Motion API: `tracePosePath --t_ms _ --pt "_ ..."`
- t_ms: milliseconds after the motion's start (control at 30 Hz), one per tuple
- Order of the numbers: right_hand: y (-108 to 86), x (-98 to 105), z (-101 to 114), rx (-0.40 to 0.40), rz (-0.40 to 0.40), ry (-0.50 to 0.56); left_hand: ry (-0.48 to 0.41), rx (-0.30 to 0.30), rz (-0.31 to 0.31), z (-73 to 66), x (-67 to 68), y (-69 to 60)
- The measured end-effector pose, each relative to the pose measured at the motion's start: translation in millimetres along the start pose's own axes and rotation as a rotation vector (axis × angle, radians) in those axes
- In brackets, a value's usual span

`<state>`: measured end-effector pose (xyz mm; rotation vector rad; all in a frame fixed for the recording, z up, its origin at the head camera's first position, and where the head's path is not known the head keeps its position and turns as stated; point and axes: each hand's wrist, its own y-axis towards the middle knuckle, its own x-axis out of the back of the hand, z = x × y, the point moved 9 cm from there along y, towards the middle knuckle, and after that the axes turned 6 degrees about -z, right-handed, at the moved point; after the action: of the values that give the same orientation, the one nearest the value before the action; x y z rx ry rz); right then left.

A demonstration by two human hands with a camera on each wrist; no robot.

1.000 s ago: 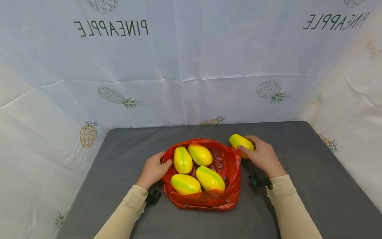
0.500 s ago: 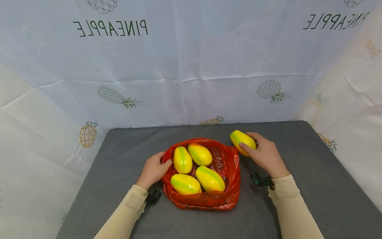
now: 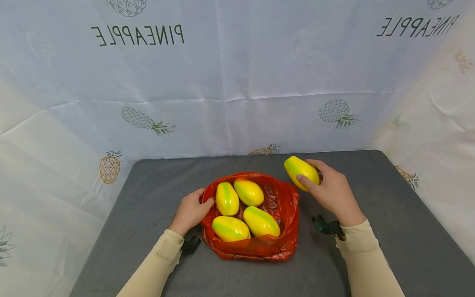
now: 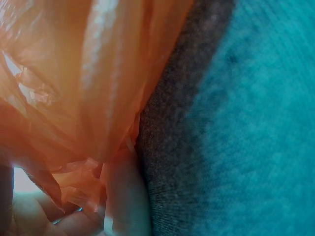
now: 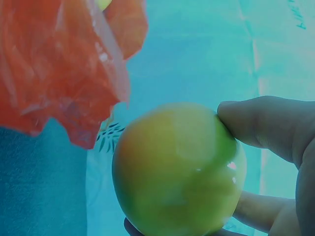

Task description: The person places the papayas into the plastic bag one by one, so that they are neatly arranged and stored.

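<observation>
A red plastic bag (image 3: pixel 289 206) lies on the table with its mouth spread wide, and several glossy yellow-green papayas (image 3: pixel 262 222) sit inside. My left hand (image 3: pixel 191 210) pinches the bag's left rim between thumb and fingers. In the left wrist view the bag's film (image 4: pixel 88 73) bunches at the fingers (image 4: pixel 125 191). Just beyond the bag's back right corner, my right hand (image 3: pixel 335 192) grips another papaya (image 3: pixel 301 172) from its right side. The right wrist view shows this papaya (image 5: pixel 177 167) close up, apart from the bag (image 5: pixel 64 73), with a fingertip on its upper edge.
A dark grey cloth covers the table (image 3: pixel 148 177). Behind it and at both sides hangs a pale curtain (image 3: pixel 230 74) printed with pineapples. Each wrist wears a dark strap; the right strap (image 3: pixel 326 225) is near the sleeve cuff.
My right hand has drawn the papaya up and away from the bag's right rim. The left hand and the papayas in the bag have stayed in place.
</observation>
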<state>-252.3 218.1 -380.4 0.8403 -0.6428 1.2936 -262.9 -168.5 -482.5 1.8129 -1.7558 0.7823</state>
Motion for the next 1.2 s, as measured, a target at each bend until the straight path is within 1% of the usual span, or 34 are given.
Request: tracePosePath --t_ms 233,433,667,733,1000,1200 --pt "-6.2 3 15 0.032 0.000 0.019 0.002 0.006 -0.002 1.0 -0.4 0.8" --pt "-12.0 -1 28 0.049 0.020 0.029 -0.003 0.011 -0.002 1.0 -0.9 1.3" --pt "-19.5 -8 43 0.083 0.046 0.047 0.006 -0.024 -0.018 -1.4 1.0 1.0" --pt "-20.8 -10 47 0.094 0.050 0.050 0.009 -0.025 -0.021 -1.7 1.1 0.9" --pt "-24.7 -21 55 0.120 0.074 0.054 0.010 -0.021 -0.025 -0.6 0.6 1.8" --pt "-25.3 -26 58 0.130 0.091 0.052 0.010 -0.020 -0.019 -0.4 0.6 2.4"
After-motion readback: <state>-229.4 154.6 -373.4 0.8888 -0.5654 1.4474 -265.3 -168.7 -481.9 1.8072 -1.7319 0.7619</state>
